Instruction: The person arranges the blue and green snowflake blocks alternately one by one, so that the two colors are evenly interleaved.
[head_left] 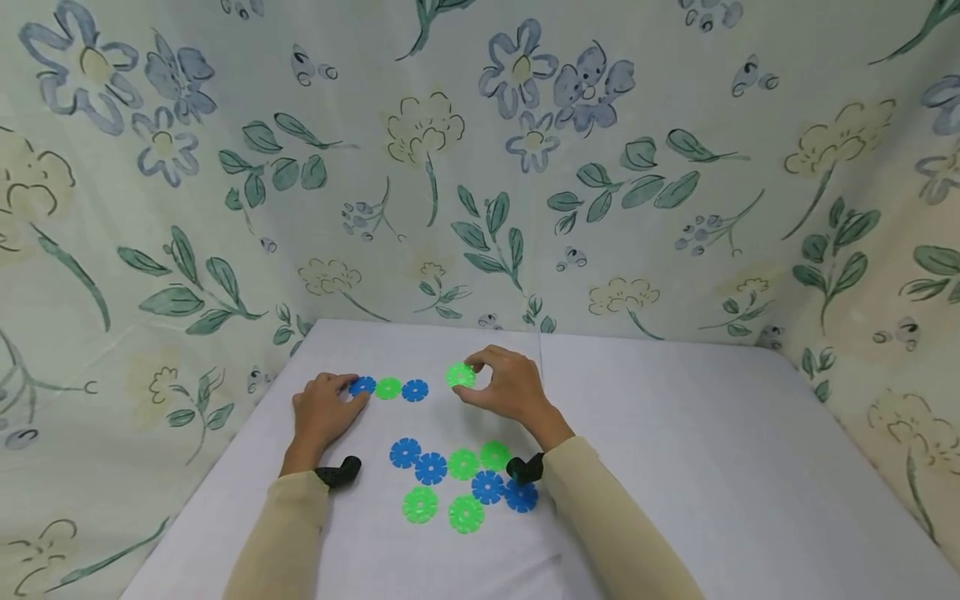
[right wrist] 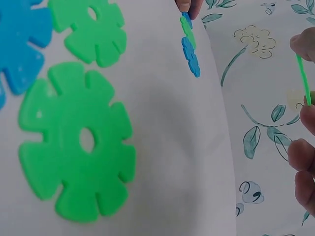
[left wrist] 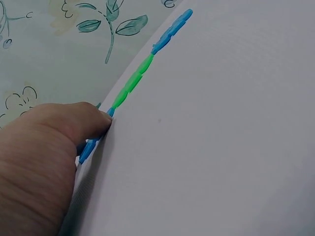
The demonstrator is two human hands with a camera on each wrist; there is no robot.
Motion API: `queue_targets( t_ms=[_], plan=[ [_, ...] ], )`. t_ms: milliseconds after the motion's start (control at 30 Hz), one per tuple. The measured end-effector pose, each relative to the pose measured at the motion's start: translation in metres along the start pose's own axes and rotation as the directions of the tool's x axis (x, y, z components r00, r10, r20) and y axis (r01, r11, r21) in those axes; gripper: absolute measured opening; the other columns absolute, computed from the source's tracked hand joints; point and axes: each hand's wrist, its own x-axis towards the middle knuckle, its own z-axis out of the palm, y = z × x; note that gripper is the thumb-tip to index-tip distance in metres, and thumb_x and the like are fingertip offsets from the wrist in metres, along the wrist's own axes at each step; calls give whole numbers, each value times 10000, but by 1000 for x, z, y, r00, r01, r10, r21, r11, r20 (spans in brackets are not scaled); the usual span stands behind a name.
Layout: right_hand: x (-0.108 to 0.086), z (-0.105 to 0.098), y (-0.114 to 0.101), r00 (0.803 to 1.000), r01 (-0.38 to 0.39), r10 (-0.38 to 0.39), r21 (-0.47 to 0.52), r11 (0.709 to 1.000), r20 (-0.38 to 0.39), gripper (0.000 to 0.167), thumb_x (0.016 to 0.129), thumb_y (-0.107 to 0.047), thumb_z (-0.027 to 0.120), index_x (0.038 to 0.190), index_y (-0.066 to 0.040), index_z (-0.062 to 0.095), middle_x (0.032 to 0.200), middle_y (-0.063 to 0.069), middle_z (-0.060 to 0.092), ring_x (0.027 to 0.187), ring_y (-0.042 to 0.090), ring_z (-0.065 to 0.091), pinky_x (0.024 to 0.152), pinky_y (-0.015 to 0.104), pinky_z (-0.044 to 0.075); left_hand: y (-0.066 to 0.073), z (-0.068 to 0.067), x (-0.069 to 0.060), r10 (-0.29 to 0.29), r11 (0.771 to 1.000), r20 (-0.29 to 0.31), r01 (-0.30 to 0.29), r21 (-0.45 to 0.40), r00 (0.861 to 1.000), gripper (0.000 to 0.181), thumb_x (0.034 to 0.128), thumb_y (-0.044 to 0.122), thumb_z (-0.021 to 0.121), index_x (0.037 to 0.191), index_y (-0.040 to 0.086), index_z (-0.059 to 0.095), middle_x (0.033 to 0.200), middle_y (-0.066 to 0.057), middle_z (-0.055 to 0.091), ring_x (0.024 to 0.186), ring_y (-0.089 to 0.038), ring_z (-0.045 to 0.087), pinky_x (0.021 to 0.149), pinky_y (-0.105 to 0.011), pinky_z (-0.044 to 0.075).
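Three flat plastic notched discs lie in a row at the back left of the table: a blue disc (head_left: 363,387), a green disc (head_left: 387,388) and another blue disc (head_left: 415,390). My left hand (head_left: 324,410) holds the leftmost blue one between thumb and fingers. In the left wrist view the thumb lies on that blue disc (left wrist: 88,150). My right hand (head_left: 510,385) pinches a separate green disc (head_left: 461,375) by its edges, just right of the row. In the right wrist view this pinched green disc (right wrist: 303,78) shows edge-on.
Nearer the person lie several loose blue discs (head_left: 405,453) and green discs (head_left: 420,505), some touching or overlapping. A white cloth covers the table (head_left: 712,467). Floral curtain (head_left: 480,167) hangs behind and at both sides. A black wrist camera (head_left: 341,472) sits on the left wrist.
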Motion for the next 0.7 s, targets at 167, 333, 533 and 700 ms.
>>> queue_targets(
  t_ms=[167,333,533,700],
  plan=[
    [5,11,-3,998,-56,56,9,998,29,420,753,-538,805,1023,-218,767,876,-71,724,753,153,664,593,228,449,1,0,0,7,1000,-12,-7,2,1000,492,908,453,670,1309,168,664,1277,-184,606,1167,-384,530,906,-543,320],
    [7,20,-6,990,-121,122,-23,992,75,443,759,-583,781,1040,-241,764,903,-96,722,769,90,626,616,221,451,1,-1,0,14,1000,-25,-14,11,1000,491,903,457,680,1299,168,672,1270,-189,610,1153,-386,520,897,-544,328],
    [8,28,-4,973,-184,188,-38,982,133,458,765,-598,769,1053,-241,767,920,-84,726,769,83,597,630,244,460,2,0,0,7,1000,-26,-7,6,1000,488,899,457,684,1295,173,675,1277,-188,608,1151,-386,512,894,-544,320],
    [8,37,0,957,-219,222,-38,975,186,472,766,-608,762,1065,-243,763,921,-95,716,777,83,586,638,252,458,1,1,1,3,1000,-27,-2,19,1000,479,897,464,682,1288,187,679,1276,-178,613,1149,-379,510,891,-549,315]
  ],
)
